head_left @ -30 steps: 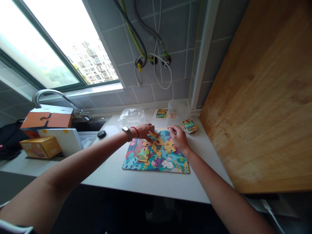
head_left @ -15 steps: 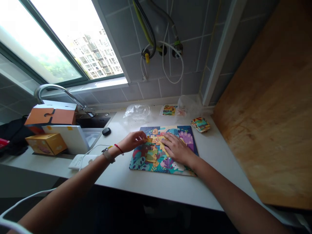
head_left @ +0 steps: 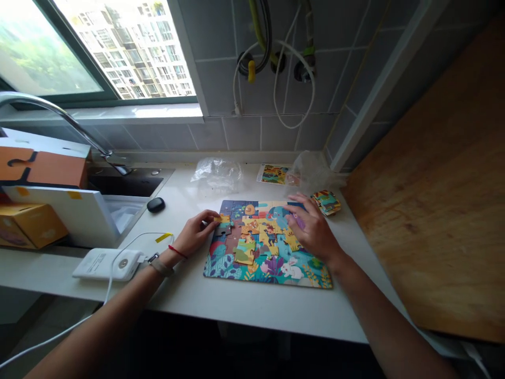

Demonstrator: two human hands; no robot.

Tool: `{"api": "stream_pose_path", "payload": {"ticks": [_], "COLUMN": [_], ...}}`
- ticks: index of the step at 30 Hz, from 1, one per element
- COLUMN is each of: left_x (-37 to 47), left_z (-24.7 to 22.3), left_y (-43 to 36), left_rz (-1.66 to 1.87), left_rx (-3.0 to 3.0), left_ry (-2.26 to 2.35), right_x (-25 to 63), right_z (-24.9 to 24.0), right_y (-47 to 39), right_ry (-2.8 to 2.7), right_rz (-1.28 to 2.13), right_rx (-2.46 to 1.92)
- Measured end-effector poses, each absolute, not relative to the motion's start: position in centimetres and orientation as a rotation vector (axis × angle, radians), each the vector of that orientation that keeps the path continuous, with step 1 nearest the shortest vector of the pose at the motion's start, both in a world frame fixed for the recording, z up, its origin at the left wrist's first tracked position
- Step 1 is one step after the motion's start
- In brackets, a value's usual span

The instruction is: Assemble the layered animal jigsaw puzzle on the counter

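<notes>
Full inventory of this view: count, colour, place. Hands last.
Counter: 1, white, centre
Board: 1, multicoloured, on counter
Loose pieces: several, multicoloured, on board
Piece stack: 1, multicoloured, right of board
Picture card: 1, multicoloured, behind board
Plastic bags: 2, clear, behind board
Oval object: 1, black, by sink
Device: 1, white, front left
Boxes: 2, orange and yellow, far left
Panel: 1, white, by boxes
Sink: 1, dark, left
Tap: 1, silver, over sink
Hoses: several, yellow-green and dark, wall
Wood sheet: 1, brown, right
Left hand: 1, bare, at board's left
Right hand: 1, bare, board's right
</notes>
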State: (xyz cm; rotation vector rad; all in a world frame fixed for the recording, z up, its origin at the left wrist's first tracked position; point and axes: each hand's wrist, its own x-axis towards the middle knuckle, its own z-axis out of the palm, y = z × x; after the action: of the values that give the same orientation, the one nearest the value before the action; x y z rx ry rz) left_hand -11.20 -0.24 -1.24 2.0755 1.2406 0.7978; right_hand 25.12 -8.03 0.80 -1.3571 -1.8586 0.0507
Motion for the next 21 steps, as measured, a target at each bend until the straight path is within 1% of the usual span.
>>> {"api": "stream_pose_path", "payload": {"ticks": [4, 7, 11, 13, 21], "left_x": [-10.7, -9.7, -8.3, -8.0, -8.3], "left_z": [-1.5, -1.6, -2.2, -2.5, -2.5], "left_y": [0.9, 2.2, 3.4, 3.5, 3.0], "left_rz": [0.849, 0.918, 1.006, 1.027, 1.060], "left_rx": [1.986, 1.791, 1.561, 1.488, 1.375], "left_ry": [1.160, 1.068, 1.012, 1.006, 0.918], "right_x": [28.7, 31.6, 33.7, 34.0, 34.5], "right_z": [2.1, 1.9, 0.8, 0.4, 0.4], "right_y": [-7.3, -6.5, -5.9, -5.9, -6.1], "right_ry": [-1.661, -1.542, -1.513, -1.520, -1.471], "right_rz": [-0.244, -0.358, -0.280, -0.230, -0.143], "right_rx": [-1.557, -1.759, -2.166, -2.294, -2.296]}}
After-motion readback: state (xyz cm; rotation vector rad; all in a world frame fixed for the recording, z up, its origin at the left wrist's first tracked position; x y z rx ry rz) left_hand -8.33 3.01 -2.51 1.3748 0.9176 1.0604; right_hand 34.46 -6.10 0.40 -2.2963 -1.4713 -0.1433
